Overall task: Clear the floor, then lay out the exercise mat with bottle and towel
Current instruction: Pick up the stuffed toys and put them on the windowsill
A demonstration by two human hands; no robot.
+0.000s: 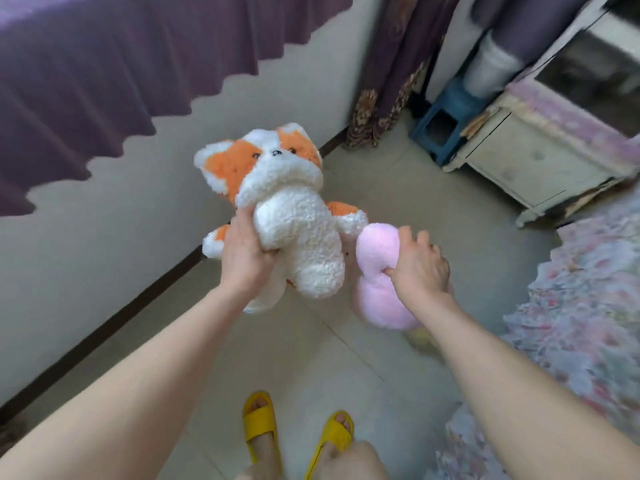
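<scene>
2 plush toys are held up over the tiled floor point(398, 188), 1 per hand. Left hand point(244, 252) is clenched on the orange-and-white fox plush point(294, 216), fingers dug into its white belly on the side nearer the wall; fox is roughly upright, face toward the camera, head tilted a bit toward the purple curtain point(104, 64). Right hand point(420, 268) is clenched round the waist of a pink plush point(375, 271), thumb pressed into the fabric; pink plush hangs just beside the fox on the bed side, touching or nearly touching the fox's arm, can't tell which. Both toys are off the floor.

Rel. to the fox: a cream wall w/ dark baseboard runs behind and to the curtain side. Beyond it, at the far corner, hangs a dark patterned drape point(384, 98), w/ a blue plastic stool point(446, 129) next to that and a pale worn cabinet point(540, 161) further along. A floral bedspread point(581, 306) fills the side past the pink plush. Below the fox, nearer the camera, 2 feet in yellow slippers point(259, 424) stand on the tiles. Something yellowish shows blurred on the floor under the right forearm; can't tell what. Mat, bottle, towel: not in view.
</scene>
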